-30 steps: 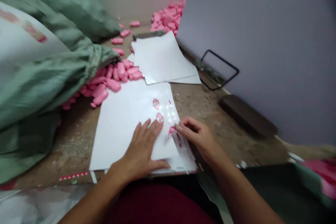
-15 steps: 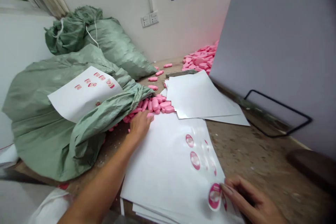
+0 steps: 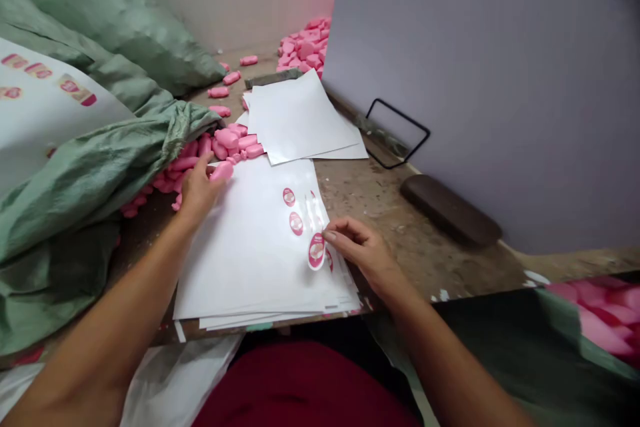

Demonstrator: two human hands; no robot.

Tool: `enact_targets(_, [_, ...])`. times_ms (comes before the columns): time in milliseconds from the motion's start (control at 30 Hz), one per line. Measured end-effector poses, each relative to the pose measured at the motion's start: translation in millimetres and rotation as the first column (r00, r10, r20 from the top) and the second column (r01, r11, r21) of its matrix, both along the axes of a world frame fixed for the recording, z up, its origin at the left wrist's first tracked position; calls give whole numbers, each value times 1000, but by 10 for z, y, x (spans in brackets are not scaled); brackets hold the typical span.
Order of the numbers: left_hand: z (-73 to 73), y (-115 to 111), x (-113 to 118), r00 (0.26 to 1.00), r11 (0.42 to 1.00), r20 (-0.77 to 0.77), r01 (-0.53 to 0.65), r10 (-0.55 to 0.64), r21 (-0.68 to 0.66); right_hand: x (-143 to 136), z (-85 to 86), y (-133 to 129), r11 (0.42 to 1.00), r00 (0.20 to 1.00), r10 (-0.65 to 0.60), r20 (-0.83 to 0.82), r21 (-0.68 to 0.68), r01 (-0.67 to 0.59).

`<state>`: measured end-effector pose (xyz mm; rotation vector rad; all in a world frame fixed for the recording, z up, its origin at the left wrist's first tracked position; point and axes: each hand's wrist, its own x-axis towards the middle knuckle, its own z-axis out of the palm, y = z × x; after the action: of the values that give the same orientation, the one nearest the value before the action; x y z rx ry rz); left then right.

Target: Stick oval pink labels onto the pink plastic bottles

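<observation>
In the head view we see the left hand [image 3: 199,188] at nine o'clock grasping a pink piece [image 3: 223,171] and the right hand [image 3: 364,250] at five pinching an oval label [image 3: 316,251] at six, over white sheets [image 3: 240,247], its writing seemingly too small to read.

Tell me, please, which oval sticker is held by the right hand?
The lowest fully visible pink oval sticker: the right hand pinches its upper right edge, while the nearby ovals lie on the white sheet.
</observation>
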<state>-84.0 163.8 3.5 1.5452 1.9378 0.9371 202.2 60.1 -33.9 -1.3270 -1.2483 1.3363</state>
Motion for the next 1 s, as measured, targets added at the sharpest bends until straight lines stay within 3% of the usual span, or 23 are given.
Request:
enact_targets(67, [45, -359, 150, 919, 999, 395, 5, 9, -35, -9, 103, -45, 1000, 999, 4, -35, -23, -5])
enact_targets(133, [73, -758, 331, 709, 979, 703, 108, 46, -173, -42, 213, -114, 998, 998, 43, -49, -48, -45])
enact_targets(167, [80, -949, 419, 608, 954, 787, 164, 102, -251, -69, 261, -153, 995, 997, 66, -49, -65, -69])
enact_targets(267, [81, -1395, 623, 374, 898, 890, 246, 260, -365, -175, 353, -262, 986, 991, 126, -35, -109, -129])
enact_targets(367, [58, -1605, 703, 244, 875, 916, 295, 318, -383, -280, 349, -333, 979, 985, 172, -4, -111, -172])
enact_targets(567, [15, -1711, 749, 167, 918, 952, 266, 257, -295, -412, 269, -378, 988, 989, 144, 42, -68, -140])
enact_targets(733, [8, -1782, 839, 157, 955, 971, 211, 178, -209, -462, 287, -378, 989, 990, 140, 26, -47, -139])
enact_targets(1000, [42, -1786, 847, 167, 945, 971, 248, 174, -212, -472, 276, -396, 987, 988, 154, 4, -54, -154])
